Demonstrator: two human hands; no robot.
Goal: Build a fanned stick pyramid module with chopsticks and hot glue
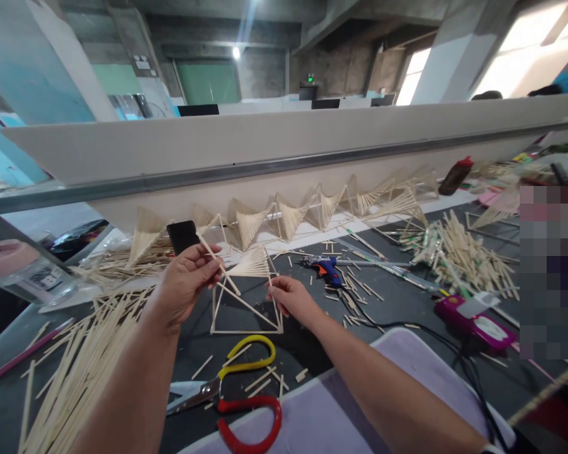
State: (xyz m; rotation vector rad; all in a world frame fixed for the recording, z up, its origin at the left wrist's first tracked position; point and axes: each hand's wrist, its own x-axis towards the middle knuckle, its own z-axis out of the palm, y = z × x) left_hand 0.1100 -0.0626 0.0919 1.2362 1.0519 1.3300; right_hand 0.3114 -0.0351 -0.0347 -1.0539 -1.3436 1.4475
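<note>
A small frame of thin wooden sticks (246, 296) stands on the dark table, with a fan of sticks across its top. My left hand (187, 280) is closed, pinching one stick that rises to the frame's upper left corner. My right hand (291, 297) is also closed, fingertips pinched on the frame's right edge. A black phone (183, 236) stands just behind my left hand.
Scissors with yellow and red handles (231, 391) lie near the front edge. A blue glue gun (329, 270) lies to the right, its cord running forward. Loose sticks (82, 372) pile at left and at right (459, 252). Finished stick frames (293, 214) line the divider. A pink box (473, 321) lies at right.
</note>
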